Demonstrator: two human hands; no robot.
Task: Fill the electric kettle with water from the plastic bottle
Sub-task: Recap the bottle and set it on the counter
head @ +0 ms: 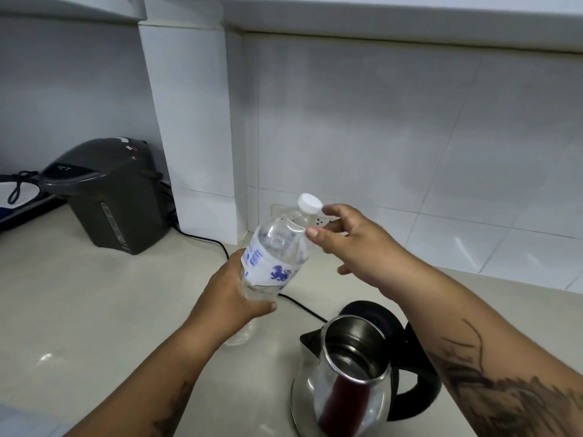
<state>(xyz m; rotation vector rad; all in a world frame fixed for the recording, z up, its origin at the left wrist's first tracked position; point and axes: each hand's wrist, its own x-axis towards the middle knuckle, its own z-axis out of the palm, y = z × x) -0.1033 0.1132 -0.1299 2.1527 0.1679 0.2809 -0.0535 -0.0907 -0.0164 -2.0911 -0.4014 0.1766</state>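
A: Starting nearest – kettle (353, 380) sits on the counter (94, 310) at bottom right, lid open, steel w/ black handle to the right.

B: Hands?

A: Left hand (235, 298) is wrapped round the lower half of the bottle (277, 253), holding it off the counter, tilted w/ neck up and to the right. Right hand (350, 244) is loose, fingers spread, thumb and forefinger just beside the cap (309, 204); can't tell if they touch it. Cap's on.

B: Bottle vs kettle?

A: Up and left of it, apart. Water inside, white label w/ blue print.

B: Further back?

A: Black cord (299, 305) runs behind the kettle. Dark pump pot (110, 197) far left, by the tiled wall (410, 137).
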